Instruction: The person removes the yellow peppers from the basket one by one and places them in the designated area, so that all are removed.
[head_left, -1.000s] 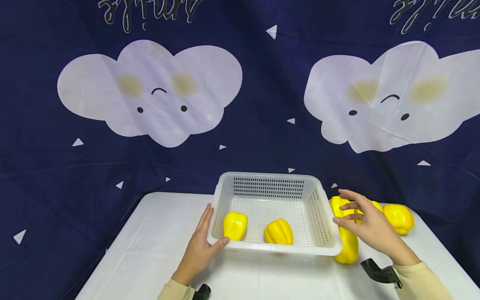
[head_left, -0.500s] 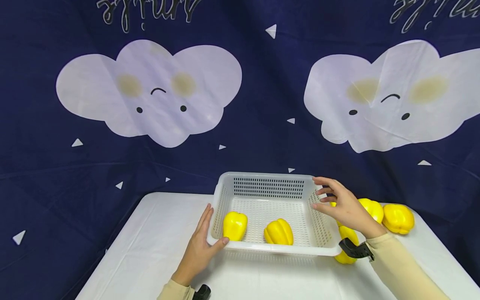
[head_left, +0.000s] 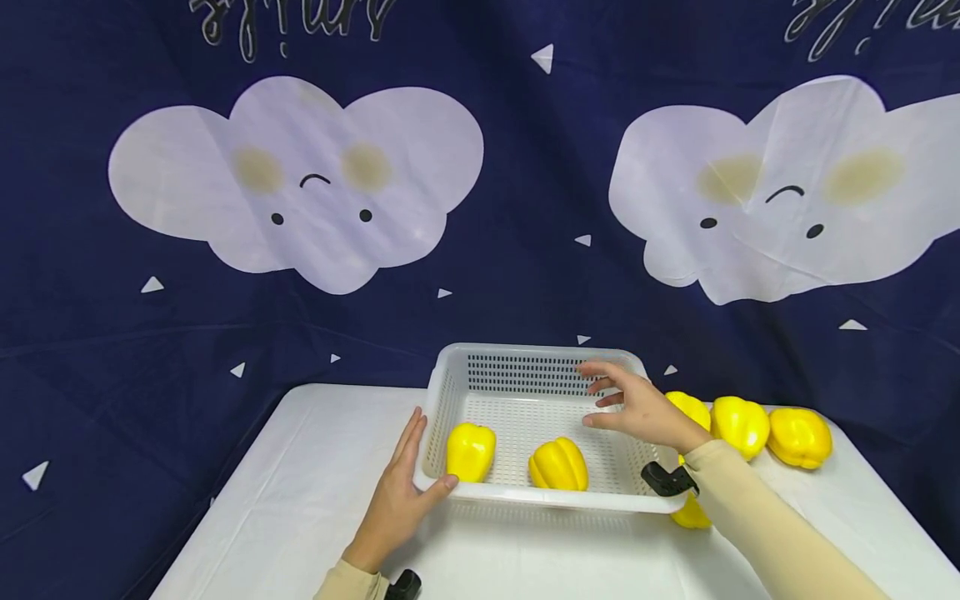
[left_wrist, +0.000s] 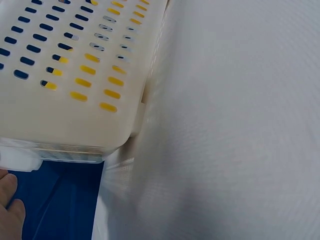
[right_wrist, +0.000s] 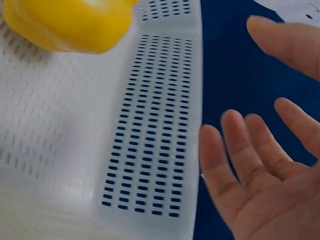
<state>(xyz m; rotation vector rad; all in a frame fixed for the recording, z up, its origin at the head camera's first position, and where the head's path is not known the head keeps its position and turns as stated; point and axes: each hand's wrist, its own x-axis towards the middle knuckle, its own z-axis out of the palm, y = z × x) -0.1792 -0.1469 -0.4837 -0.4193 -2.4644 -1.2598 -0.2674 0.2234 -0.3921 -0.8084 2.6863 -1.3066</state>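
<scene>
A white perforated plastic basket [head_left: 540, 497] stands on the table with two yellow bell peppers in it, one at the front left [head_left: 470, 452] and another bell pepper [head_left: 558, 464] near the front middle. At its front left corner is my left hand [head_left: 397, 500], thumb at the front rim and fingers straight along the outer left side. My right hand [head_left: 637, 408] hovers over the basket's right part, fingers spread and slightly bent, holding nothing. In the right wrist view that hand's palm and fingers [right_wrist: 240, 150] show bare, beside the basket wall.
Several yellow bell peppers [head_left: 738, 425] lie to the right of the basket, some partly hidden by the right forearm. A white cloth covers the table [head_left: 277, 500]. Behind it hangs a dark blue curtain [head_left: 525, 208] printed with clouds.
My right hand has moved left from beside the peppers, across the right rim, to above the basket. My left hand and the basket have stayed put.
</scene>
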